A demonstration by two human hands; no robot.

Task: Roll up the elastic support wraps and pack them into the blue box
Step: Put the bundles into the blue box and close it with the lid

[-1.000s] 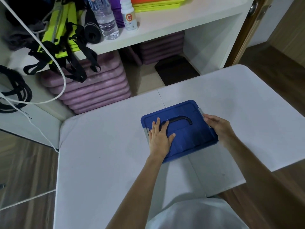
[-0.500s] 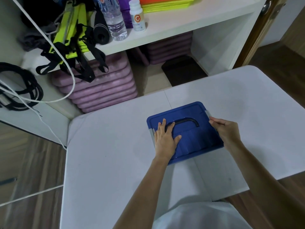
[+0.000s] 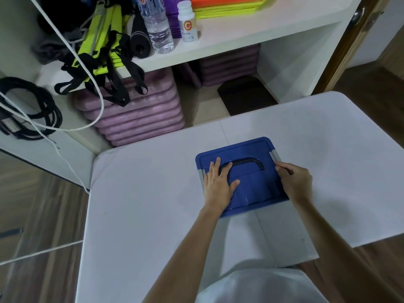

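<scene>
Little has moved since a second ago: both hands remain on the blue box [image 3: 251, 180], which sits shut on the white table [image 3: 142, 204]. Left hand [image 3: 218, 184] lies flat on the lid, fingers spread and straight, tips touching the black handle [image 3: 242, 162]. Right hand [image 3: 294, 182] curls its fingers round the grey latch [image 3: 274, 157] on the box's right edge. Beyond the table, a shelf [image 3: 240, 33] holds a water bottle [image 3: 158, 29], a white pill bottle [image 3: 187, 22] and yellow-black straps [image 3: 102, 51].

Right hand [image 3: 294, 182] fingers now curled at the grey latch [image 3: 274, 156] on the box [image 3: 251, 178] right edge, earlier straighter. Left hand [image 3: 218, 182] slid slightly, thumb spread wider over the lid.
</scene>
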